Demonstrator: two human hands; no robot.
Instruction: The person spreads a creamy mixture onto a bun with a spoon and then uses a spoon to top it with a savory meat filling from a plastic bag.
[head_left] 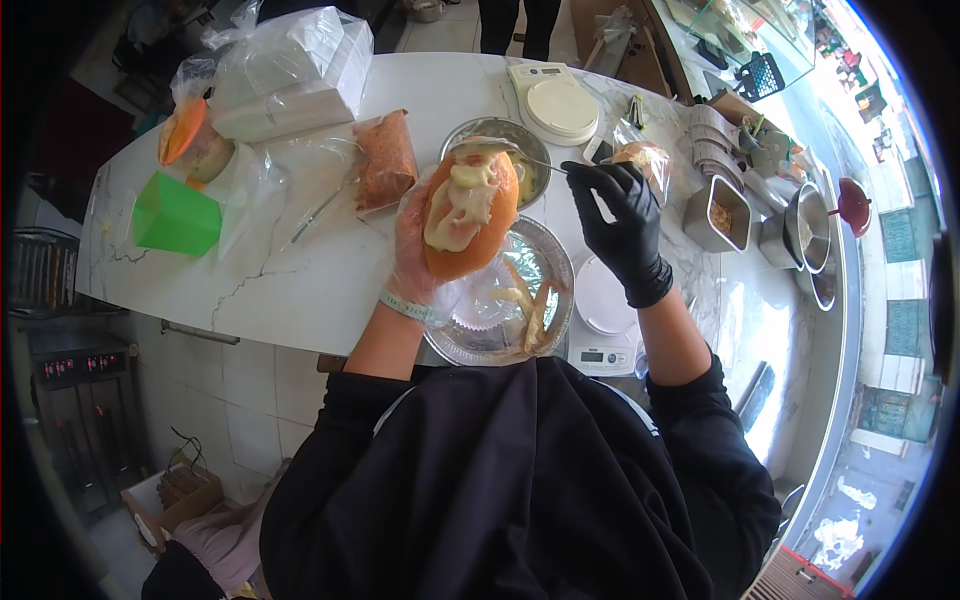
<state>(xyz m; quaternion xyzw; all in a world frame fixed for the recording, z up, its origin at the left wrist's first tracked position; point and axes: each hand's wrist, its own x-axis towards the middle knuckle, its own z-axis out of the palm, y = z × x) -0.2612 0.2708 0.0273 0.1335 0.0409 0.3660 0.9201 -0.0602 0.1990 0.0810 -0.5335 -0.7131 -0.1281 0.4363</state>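
- On the near side of the bowl (530, 137) lay a foil tray (563, 270) holding strips (538, 318), perhaps set there to catch scraps.
- Near-left of the bowl, the left hand (412, 240) cupped the bun (488, 238) from its side, apparently to support it with the spread (462, 212) facing up.
- Right of the bowl, the right hand (620, 215) pinched the spoon (490, 146) by its handle end, likely for reach; whether the spoon touched the spread, I couldn't tell.
- Beyond the bowl stood a scale (562, 106).

Bread (499, 215) smooth-crusted; spread (460, 228) glossy; bowl (522, 131) shiny metal; tray (563, 268) reflective foil; tabletop (285, 290) polished, marble-like.
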